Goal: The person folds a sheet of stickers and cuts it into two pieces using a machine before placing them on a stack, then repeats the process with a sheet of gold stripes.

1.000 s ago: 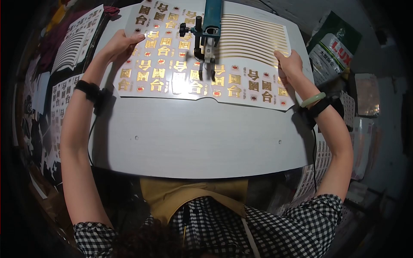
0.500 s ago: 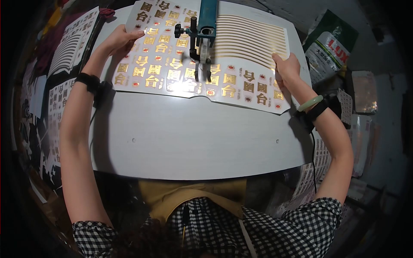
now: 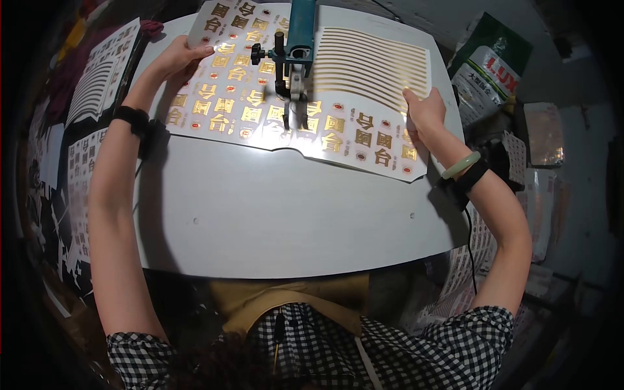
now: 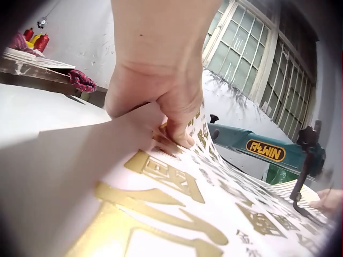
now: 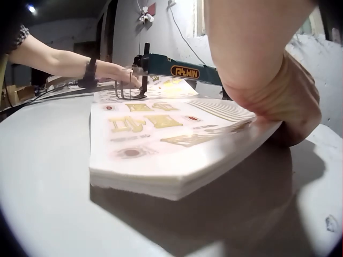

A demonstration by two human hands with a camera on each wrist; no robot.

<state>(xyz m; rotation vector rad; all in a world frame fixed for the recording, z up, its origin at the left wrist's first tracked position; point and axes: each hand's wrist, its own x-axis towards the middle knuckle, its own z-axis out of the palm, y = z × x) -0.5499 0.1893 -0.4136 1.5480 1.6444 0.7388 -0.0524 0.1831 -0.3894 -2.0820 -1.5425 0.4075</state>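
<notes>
A stack of white sheets (image 3: 390, 123) printed with gold characters, red seals and gold stripes lies tilted under the scroll saw (image 3: 303, 27). Its layered edge shows in the right wrist view, with the near corner raised off the table. My left hand (image 3: 181, 57) grips the left edge, thumb on the printed face and fingers hidden below. At the right edge my right hand (image 3: 427, 117) holds the stack, thumb on the stripes, other fingers underneath. Between the hands, the saw's forked hold-down foot (image 3: 296, 117) stands over the print, close to a notch in the near edge.
The white saw table (image 3: 292, 208) spreads toward the apron (image 3: 292, 292). More printed sheets (image 3: 104, 68) lie at the left. A green and white bag (image 3: 491, 62) stands at the back right, near a clear plastic package (image 3: 545, 133). A cable (image 3: 469, 247) hangs by the right arm.
The stack has turned clockwise under the saw: its right end came nearer the body and its left end went farther away. Both hands moved with it and kept their hold.
</notes>
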